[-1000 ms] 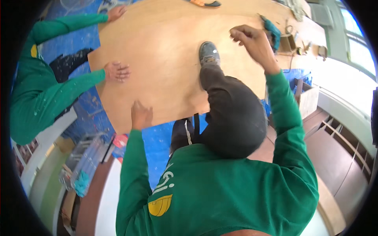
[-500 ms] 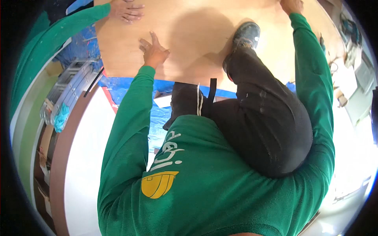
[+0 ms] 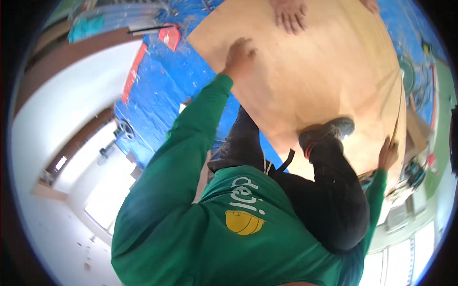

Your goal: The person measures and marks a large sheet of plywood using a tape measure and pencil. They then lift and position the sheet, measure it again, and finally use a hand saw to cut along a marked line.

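A large sheet of light brown board (image 3: 329, 81) lies in front of me, one of my shoes (image 3: 334, 129) planted on it. My left hand (image 3: 240, 58) is over the board near its left edge, slightly blurred, with fingers apart and nothing visible in them. Down at the board's right side, my right hand (image 3: 389, 155) is closed around the end of a thin yellowish strip (image 3: 395, 128). That strip runs away from me along the board's right part; its exact kind is unclear. Another person's hand (image 3: 290, 16) rests flat on the board's far part, and their other hand (image 3: 369, 5) is at the far edge.
Blue sheeting (image 3: 162, 90) covers the floor around the board. A ladder (image 3: 119, 19) with a turquoise cloth (image 3: 86, 28) lies at far left. A red piece (image 3: 170, 37) sits nearby. Beyond my right hand is a teal power tool (image 3: 415, 174); a round green object (image 3: 407, 75) lies at right.
The view has swung round, so the board appears rotated. My right hand has come from the board's far right to its near right side, with the thin strip now in it.
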### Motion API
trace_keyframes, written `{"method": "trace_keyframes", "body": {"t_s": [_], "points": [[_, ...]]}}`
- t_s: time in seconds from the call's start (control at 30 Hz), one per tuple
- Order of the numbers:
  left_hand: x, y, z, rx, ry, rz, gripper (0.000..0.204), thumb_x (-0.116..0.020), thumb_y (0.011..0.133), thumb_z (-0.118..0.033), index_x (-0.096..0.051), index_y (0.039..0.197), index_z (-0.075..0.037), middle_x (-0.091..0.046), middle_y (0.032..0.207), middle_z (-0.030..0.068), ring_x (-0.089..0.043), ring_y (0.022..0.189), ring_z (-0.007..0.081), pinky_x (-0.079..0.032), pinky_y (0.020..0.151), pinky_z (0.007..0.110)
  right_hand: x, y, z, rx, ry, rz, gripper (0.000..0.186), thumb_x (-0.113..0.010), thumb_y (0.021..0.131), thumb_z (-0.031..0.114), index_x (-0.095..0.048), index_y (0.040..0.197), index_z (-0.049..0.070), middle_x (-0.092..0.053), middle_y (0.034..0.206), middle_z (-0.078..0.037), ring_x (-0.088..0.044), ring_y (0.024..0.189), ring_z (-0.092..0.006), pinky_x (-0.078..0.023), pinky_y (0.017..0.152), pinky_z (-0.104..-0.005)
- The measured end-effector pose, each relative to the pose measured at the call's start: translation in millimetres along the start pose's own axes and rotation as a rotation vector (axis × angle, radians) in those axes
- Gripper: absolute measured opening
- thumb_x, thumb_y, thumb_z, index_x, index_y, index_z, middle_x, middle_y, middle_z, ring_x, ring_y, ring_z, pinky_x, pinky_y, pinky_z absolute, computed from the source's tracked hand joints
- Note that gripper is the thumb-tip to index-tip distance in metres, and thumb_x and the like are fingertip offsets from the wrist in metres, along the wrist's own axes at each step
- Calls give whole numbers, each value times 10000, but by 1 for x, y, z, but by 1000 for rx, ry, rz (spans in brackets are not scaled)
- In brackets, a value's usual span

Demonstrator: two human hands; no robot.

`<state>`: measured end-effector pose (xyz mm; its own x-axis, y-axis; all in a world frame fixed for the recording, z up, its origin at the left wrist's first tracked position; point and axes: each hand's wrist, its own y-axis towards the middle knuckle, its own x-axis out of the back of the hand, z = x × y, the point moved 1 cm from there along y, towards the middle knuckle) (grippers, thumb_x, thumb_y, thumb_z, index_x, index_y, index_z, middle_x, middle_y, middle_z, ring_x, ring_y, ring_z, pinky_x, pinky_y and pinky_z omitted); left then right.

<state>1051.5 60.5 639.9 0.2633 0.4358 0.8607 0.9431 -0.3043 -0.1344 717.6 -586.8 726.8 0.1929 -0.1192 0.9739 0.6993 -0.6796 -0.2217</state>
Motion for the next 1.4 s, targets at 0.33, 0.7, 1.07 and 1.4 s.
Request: {"method": "trace_keyframes", "body": {"t_s": [0.33, 0.7, 1.07, 1.4], "points": [[58, 120, 238, 87, -114, -68, 335, -566, 1002, -293, -755, 1105, -36, -743, 1182, 205, -681, 1118, 415, -529, 979, 525, 245, -182, 114, 387, -3, 225, 501, -753, 965, 335, -479, 707, 4, -453, 621, -167, -435, 584, -308, -368, 574, -475], [48, 136, 223, 265, -180, 140, 518, -488, 1026, -483, -761, 1018, -43, -753, 1068, 205, -705, 1016, 427, -548, 902, 538, 205, -226, 402, 375, 470, 498, 619, -712, 961, 279, -569, 1458, -62, -629, 739, -38, -616, 681, -154, -503, 648, -298], [76, 95, 170, 374, 99, -70, 655, -362, 1080, -570, -768, 963, -70, -771, 960, 192, -723, 960, 422, -556, 914, 552, 73, -189, 654, 535, 741, 420, 361, -563, 1085, 222, -622, 1365, 2, -595, 643, -151, -621, 526, -236, -474, 509, -388], [68, 103, 176, 428, 92, 22, 632, -399, 1058, -582, -772, 937, -87, -774, 944, 175, -725, 961, 410, -565, 881, 544, 19, -136, 723, 590, 687, 440, 396, -479, 1116, 312, -686, 1250, 3, -646, 669, -199, -655, 584, -392, -501, 573, -486]]}}
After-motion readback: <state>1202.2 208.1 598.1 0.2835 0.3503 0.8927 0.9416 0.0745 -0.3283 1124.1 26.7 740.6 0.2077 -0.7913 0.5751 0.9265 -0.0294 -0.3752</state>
